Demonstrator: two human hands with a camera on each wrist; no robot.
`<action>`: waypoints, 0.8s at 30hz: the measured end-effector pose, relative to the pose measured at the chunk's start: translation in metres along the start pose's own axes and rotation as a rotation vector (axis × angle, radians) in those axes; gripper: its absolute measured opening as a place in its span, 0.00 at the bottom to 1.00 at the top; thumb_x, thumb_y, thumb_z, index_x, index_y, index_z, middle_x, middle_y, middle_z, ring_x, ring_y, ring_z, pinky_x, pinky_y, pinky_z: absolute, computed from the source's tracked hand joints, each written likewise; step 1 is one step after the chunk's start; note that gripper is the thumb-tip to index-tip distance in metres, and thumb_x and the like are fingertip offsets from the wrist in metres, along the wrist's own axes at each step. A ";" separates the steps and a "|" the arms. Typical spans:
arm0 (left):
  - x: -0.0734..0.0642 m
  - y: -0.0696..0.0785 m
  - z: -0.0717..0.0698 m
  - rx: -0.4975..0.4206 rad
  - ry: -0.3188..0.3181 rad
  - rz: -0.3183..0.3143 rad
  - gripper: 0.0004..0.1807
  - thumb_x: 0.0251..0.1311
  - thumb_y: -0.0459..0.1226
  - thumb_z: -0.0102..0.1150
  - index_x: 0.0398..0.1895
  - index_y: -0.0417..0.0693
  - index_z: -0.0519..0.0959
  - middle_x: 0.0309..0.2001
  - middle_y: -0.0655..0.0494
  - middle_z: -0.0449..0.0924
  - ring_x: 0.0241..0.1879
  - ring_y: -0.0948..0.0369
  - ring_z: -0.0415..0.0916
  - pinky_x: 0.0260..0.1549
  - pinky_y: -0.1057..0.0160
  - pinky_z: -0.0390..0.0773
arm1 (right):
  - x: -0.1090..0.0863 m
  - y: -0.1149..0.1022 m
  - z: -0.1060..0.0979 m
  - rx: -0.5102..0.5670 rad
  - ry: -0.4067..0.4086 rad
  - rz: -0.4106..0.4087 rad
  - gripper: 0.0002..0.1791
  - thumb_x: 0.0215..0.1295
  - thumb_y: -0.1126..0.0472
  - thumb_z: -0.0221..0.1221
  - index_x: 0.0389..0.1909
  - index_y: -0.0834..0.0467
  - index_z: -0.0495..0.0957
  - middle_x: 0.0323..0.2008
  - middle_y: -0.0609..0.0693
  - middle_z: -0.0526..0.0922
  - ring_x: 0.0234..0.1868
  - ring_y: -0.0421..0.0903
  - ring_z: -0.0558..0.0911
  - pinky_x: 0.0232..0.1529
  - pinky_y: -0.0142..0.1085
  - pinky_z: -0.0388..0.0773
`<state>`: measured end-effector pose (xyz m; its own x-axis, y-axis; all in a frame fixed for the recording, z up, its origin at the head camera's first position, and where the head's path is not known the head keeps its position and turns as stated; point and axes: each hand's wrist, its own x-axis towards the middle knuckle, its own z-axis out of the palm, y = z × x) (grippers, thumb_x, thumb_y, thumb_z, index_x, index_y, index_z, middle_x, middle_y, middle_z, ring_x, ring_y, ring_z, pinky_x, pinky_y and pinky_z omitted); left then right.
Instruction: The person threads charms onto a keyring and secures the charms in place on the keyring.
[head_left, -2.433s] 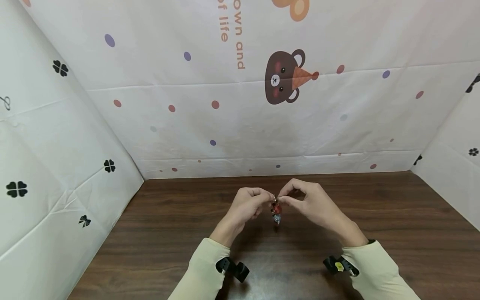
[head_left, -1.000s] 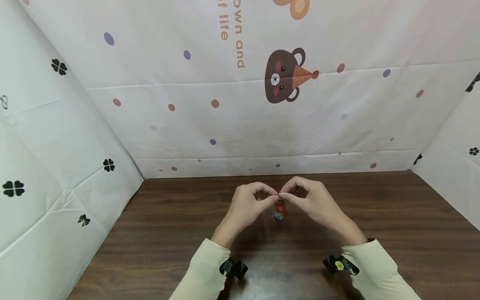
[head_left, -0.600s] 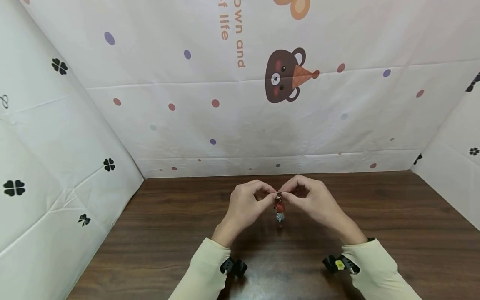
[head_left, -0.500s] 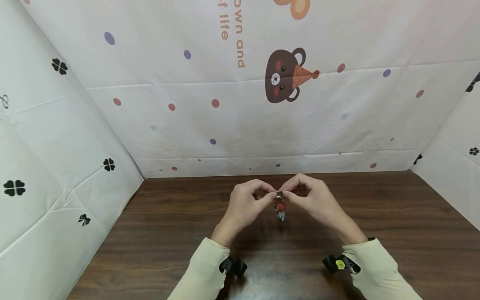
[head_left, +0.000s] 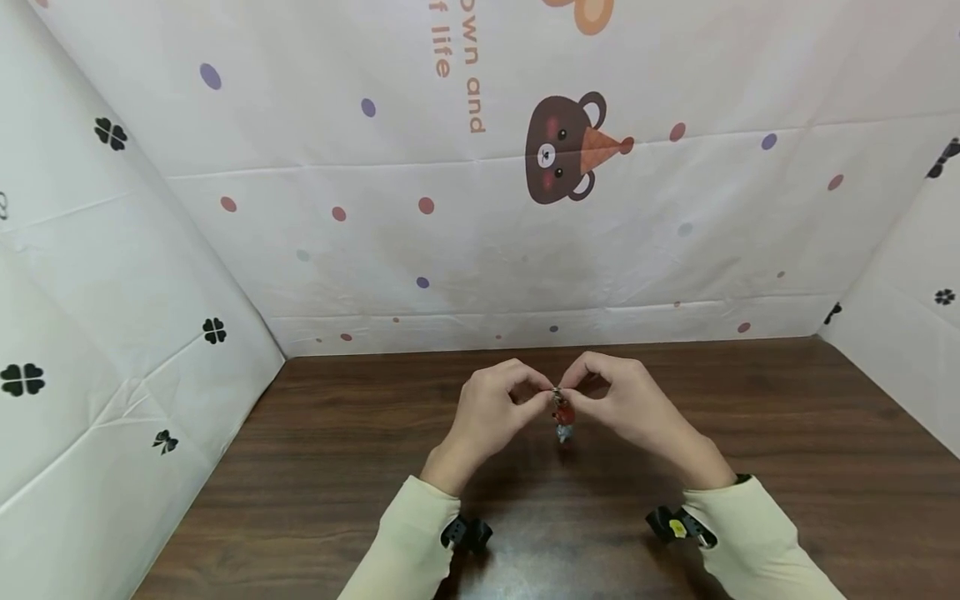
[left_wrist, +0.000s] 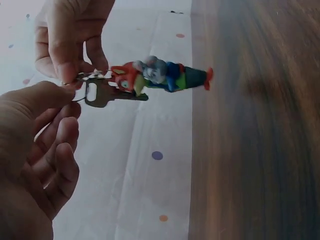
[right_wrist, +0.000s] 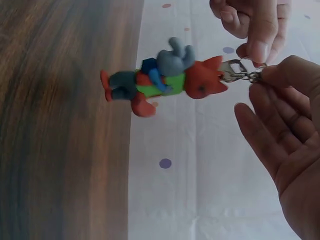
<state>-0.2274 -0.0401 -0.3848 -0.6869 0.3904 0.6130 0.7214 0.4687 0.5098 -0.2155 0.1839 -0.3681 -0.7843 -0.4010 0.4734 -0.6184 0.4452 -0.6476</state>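
A keychain (head_left: 563, 414) hangs in the air between both hands in the head view. Its pendant is a rubber fox figure (right_wrist: 202, 82) in a green vest, with a grey rabbit figure (right_wrist: 171, 61) on its back. A metal key (left_wrist: 98, 94) hangs beside the fox from a thin ring (left_wrist: 81, 95). My left hand (head_left: 491, 408) pinches the ring between thumb and index finger. From the other side, thumb and index finger of my right hand (head_left: 630, 408) pinch the ring where the short chain (right_wrist: 240, 76) joins it. Fingertips hide part of the ring.
Below the hands lies a dark wooden table (head_left: 337, 467). A white printed cloth (head_left: 375, 250) stands behind its far edge, with similar cloth on the left and right sides. Black cameras are strapped to both wrists.
The left hand's thumb and index finger have come up and closer to the right fingertips. The pendant has swung and turned, and the hands have moved slightly up and back down.
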 end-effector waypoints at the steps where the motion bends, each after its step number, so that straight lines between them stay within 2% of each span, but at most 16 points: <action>1: 0.000 0.000 0.000 0.021 0.004 0.018 0.02 0.64 0.37 0.76 0.37 0.51 0.91 0.35 0.65 0.86 0.27 0.71 0.76 0.28 0.71 0.76 | 0.000 0.000 0.000 -0.011 -0.003 -0.009 0.08 0.68 0.72 0.69 0.37 0.56 0.84 0.37 0.42 0.87 0.39 0.41 0.86 0.42 0.40 0.86; 3: 0.000 -0.001 -0.001 0.039 0.018 0.050 0.02 0.64 0.37 0.75 0.37 0.51 0.91 0.35 0.65 0.86 0.27 0.72 0.76 0.28 0.73 0.75 | 0.001 -0.001 0.000 -0.015 0.004 -0.019 0.08 0.67 0.71 0.70 0.37 0.56 0.84 0.37 0.42 0.88 0.39 0.41 0.86 0.41 0.40 0.86; 5: 0.001 -0.002 -0.001 0.015 0.043 0.068 0.02 0.64 0.37 0.75 0.37 0.50 0.90 0.34 0.64 0.86 0.26 0.72 0.75 0.27 0.73 0.74 | 0.000 -0.001 -0.001 0.007 0.021 -0.014 0.08 0.68 0.70 0.70 0.37 0.53 0.85 0.37 0.43 0.88 0.39 0.41 0.86 0.41 0.37 0.86; 8: 0.001 -0.001 -0.001 -0.095 0.079 0.070 0.01 0.65 0.34 0.75 0.36 0.48 0.90 0.34 0.61 0.87 0.24 0.70 0.74 0.25 0.70 0.75 | 0.000 0.000 -0.002 0.079 0.045 -0.001 0.08 0.70 0.70 0.69 0.38 0.52 0.86 0.39 0.45 0.88 0.39 0.42 0.87 0.41 0.34 0.84; 12: 0.001 -0.001 0.000 -0.278 0.096 0.008 0.01 0.65 0.33 0.74 0.37 0.45 0.90 0.34 0.59 0.88 0.23 0.66 0.75 0.23 0.66 0.76 | 0.000 0.002 -0.002 0.176 0.073 -0.008 0.08 0.70 0.72 0.68 0.38 0.54 0.85 0.42 0.48 0.88 0.41 0.44 0.87 0.42 0.35 0.85; 15: 0.000 -0.002 0.000 -0.347 0.084 -0.057 0.03 0.66 0.34 0.74 0.39 0.44 0.90 0.35 0.59 0.88 0.23 0.65 0.75 0.22 0.65 0.75 | 0.000 0.003 -0.001 0.185 0.090 -0.007 0.09 0.69 0.72 0.68 0.37 0.54 0.84 0.42 0.48 0.87 0.42 0.45 0.87 0.42 0.35 0.85; 18: 0.001 -0.001 0.000 -0.285 0.065 -0.061 0.03 0.65 0.35 0.75 0.39 0.46 0.91 0.36 0.61 0.88 0.26 0.67 0.76 0.25 0.67 0.77 | 0.000 0.002 -0.001 0.130 0.080 0.007 0.09 0.69 0.72 0.69 0.36 0.53 0.84 0.40 0.46 0.87 0.40 0.44 0.86 0.42 0.36 0.85; 20: 0.001 -0.001 0.001 -0.168 0.058 -0.016 0.03 0.64 0.36 0.76 0.39 0.48 0.92 0.36 0.62 0.88 0.28 0.69 0.77 0.27 0.69 0.77 | -0.001 0.001 -0.001 0.068 0.058 0.004 0.09 0.69 0.71 0.69 0.36 0.54 0.84 0.40 0.44 0.86 0.40 0.42 0.85 0.43 0.37 0.85; 24: 0.001 0.000 0.001 0.065 0.069 0.117 0.03 0.62 0.36 0.78 0.37 0.52 0.91 0.35 0.64 0.86 0.27 0.67 0.79 0.27 0.72 0.75 | 0.000 0.000 -0.001 -0.023 0.023 -0.049 0.09 0.67 0.72 0.70 0.37 0.56 0.83 0.38 0.44 0.87 0.40 0.41 0.86 0.43 0.43 0.86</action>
<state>-0.2285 -0.0387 -0.3849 -0.5892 0.3908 0.7072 0.7872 0.4748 0.3935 -0.2151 0.1842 -0.3675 -0.7536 -0.4047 0.5181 -0.6572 0.4435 -0.6095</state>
